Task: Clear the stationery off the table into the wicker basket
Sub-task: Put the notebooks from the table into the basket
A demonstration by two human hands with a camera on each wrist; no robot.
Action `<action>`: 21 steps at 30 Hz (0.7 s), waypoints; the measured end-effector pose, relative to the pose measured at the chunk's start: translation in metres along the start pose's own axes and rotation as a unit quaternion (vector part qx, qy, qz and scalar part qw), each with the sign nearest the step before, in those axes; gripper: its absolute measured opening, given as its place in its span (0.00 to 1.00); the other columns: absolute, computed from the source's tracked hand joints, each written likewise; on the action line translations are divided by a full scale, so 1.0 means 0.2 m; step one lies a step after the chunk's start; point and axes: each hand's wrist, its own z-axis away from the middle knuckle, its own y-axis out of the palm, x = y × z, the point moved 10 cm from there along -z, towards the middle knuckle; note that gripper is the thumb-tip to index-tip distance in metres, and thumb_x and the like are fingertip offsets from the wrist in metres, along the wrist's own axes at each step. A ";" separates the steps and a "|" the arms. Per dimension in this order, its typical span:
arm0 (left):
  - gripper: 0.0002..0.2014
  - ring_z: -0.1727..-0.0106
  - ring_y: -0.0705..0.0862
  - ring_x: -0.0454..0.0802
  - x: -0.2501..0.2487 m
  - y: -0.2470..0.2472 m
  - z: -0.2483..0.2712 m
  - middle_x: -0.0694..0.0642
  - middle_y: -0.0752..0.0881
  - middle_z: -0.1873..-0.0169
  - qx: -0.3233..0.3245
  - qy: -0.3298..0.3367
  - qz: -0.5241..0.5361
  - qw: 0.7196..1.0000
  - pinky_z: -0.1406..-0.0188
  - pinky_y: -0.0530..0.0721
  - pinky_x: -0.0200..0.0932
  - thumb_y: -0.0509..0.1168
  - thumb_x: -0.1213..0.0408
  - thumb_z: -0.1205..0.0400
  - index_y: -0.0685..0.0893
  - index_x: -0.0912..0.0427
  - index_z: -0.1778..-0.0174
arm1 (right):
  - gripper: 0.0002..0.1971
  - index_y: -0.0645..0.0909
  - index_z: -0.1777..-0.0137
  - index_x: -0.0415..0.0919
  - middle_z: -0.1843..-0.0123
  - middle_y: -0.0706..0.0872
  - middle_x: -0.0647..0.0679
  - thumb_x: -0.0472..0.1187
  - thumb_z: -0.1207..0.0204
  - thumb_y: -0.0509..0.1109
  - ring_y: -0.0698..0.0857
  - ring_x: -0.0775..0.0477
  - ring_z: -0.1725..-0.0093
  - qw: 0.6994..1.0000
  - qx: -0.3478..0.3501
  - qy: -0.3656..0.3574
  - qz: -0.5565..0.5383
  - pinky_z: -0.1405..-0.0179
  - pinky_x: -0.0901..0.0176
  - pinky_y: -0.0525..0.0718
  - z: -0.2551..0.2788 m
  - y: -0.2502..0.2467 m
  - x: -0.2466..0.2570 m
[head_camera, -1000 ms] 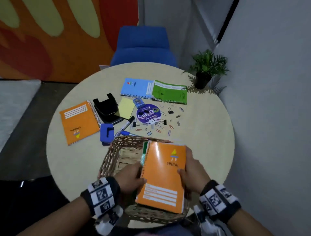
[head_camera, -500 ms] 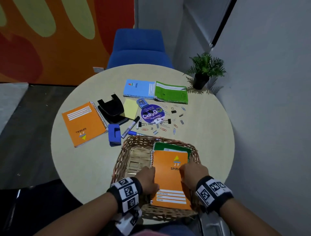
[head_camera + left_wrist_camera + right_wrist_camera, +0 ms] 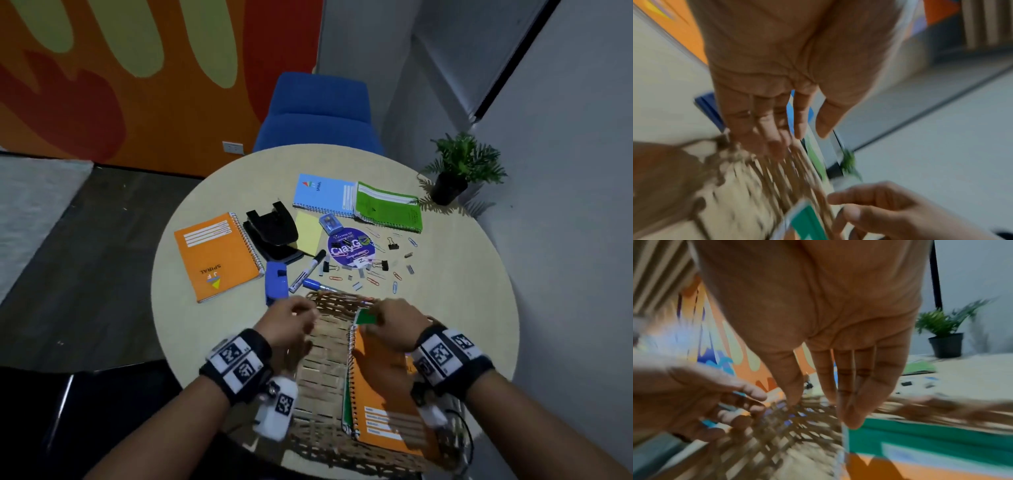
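Note:
The wicker basket [image 3: 322, 373] stands at the table's near edge. An orange spiral notebook [image 3: 383, 404] lies flat in its right half, on top of a green one [image 3: 365, 317]. Both my hands hover over the basket's far end and hold nothing. My left hand [image 3: 306, 317] is at the left with straight fingers [image 3: 774, 142] above the weave. My right hand [image 3: 378, 315] is just over the green notebook's [image 3: 931, 434] far corner, fingers [image 3: 851, 415] extended. Loose on the table are an orange notebook [image 3: 215, 255], a blue notebook [image 3: 323, 195], a green notebook [image 3: 388, 212], a blue stapler [image 3: 275, 282] and markers [image 3: 308, 270].
A black hole punch [image 3: 272, 231], a yellow sticky pad [image 3: 308, 233], a purple round lid [image 3: 349, 246] and several scattered paper clips and binder clips [image 3: 380, 270] lie beyond the basket. A potted plant [image 3: 452, 178] stands at the far right edge. A blue chair [image 3: 318, 113] is behind the table.
The orange notebook went down flat into the basket and both hands let go of it. The hands then moved forward to the basket's far end.

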 end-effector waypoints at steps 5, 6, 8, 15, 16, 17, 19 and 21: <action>0.04 0.51 0.84 0.58 0.13 -0.72 -0.08 0.60 0.85 0.50 -0.224 -0.012 0.098 0.970 0.64 0.79 0.44 0.63 0.64 0.17 0.82 0.59 0.55 | 0.20 0.80 0.32 0.41 0.40 0.87 0.43 0.46 0.24 0.70 0.86 0.44 0.43 0.963 0.006 -0.068 -0.262 0.36 0.49 0.82 -0.27 -0.07 0.58; 0.05 0.49 0.84 0.59 0.20 -0.83 -0.11 0.61 0.85 0.46 -0.255 -0.027 0.102 0.961 0.62 0.79 0.46 0.64 0.62 0.18 0.82 0.59 0.53 | 0.20 0.79 0.33 0.40 0.43 0.87 0.43 0.45 0.24 0.71 0.86 0.44 0.46 0.945 0.036 -0.057 -0.321 0.36 0.45 0.82 -0.34 -0.01 0.68; 0.13 0.39 0.81 0.64 0.35 -1.03 -0.15 0.63 0.79 0.34 -0.318 -0.079 0.068 0.942 0.50 0.81 0.51 0.67 0.58 0.20 0.81 0.59 0.42 | 0.19 0.78 0.33 0.37 0.51 0.84 0.43 0.40 0.23 0.70 0.84 0.46 0.56 0.893 0.091 -0.010 -0.441 0.42 0.43 0.86 -0.47 0.11 0.88; 0.56 0.28 0.63 0.64 0.52 -1.23 -0.17 0.65 0.63 0.28 -0.369 -0.183 -0.220 0.884 0.31 0.66 0.64 0.76 0.32 0.43 0.60 0.56 0.25 | 0.28 0.64 0.23 0.32 0.23 0.72 0.36 0.42 0.20 0.65 0.75 0.36 0.27 0.942 0.044 0.039 -0.329 0.33 0.49 0.77 -0.75 0.15 1.17; 0.58 0.28 0.63 0.64 0.54 -1.25 -0.17 0.65 0.62 0.28 -0.370 -0.181 -0.221 0.884 0.31 0.65 0.65 0.76 0.32 0.45 0.59 0.56 0.24 | 0.27 0.66 0.25 0.32 0.25 0.74 0.35 0.42 0.21 0.66 0.76 0.35 0.28 0.943 0.035 0.042 -0.328 0.34 0.49 0.78 -0.77 0.15 1.16; 0.59 0.28 0.62 0.65 0.56 -1.27 -0.15 0.65 0.61 0.27 -0.369 -0.182 -0.220 0.885 0.31 0.65 0.65 0.77 0.33 0.45 0.58 0.57 0.24 | 0.25 0.68 0.27 0.32 0.27 0.76 0.35 0.41 0.22 0.66 0.78 0.35 0.30 0.942 0.030 0.044 -0.331 0.36 0.51 0.79 -0.79 0.16 1.16; 0.58 0.24 0.60 0.66 0.62 -1.29 -0.11 0.67 0.58 0.24 -0.368 -0.186 -0.180 0.893 0.28 0.65 0.64 0.81 0.42 0.42 0.55 0.59 0.22 | 0.24 0.71 0.29 0.32 0.30 0.78 0.35 0.42 0.23 0.67 0.79 0.35 0.32 0.947 0.025 0.045 -0.318 0.39 0.54 0.78 -0.80 0.20 1.15; 0.53 0.22 0.63 0.66 0.66 -1.28 -0.07 0.67 0.59 0.22 -0.346 -0.180 -0.093 0.916 0.27 0.68 0.62 0.81 0.55 0.35 0.54 0.61 0.21 | 0.23 0.74 0.33 0.32 0.33 0.81 0.35 0.44 0.25 0.69 0.81 0.35 0.35 0.948 0.038 0.048 -0.314 0.41 0.52 0.81 -0.80 0.27 1.16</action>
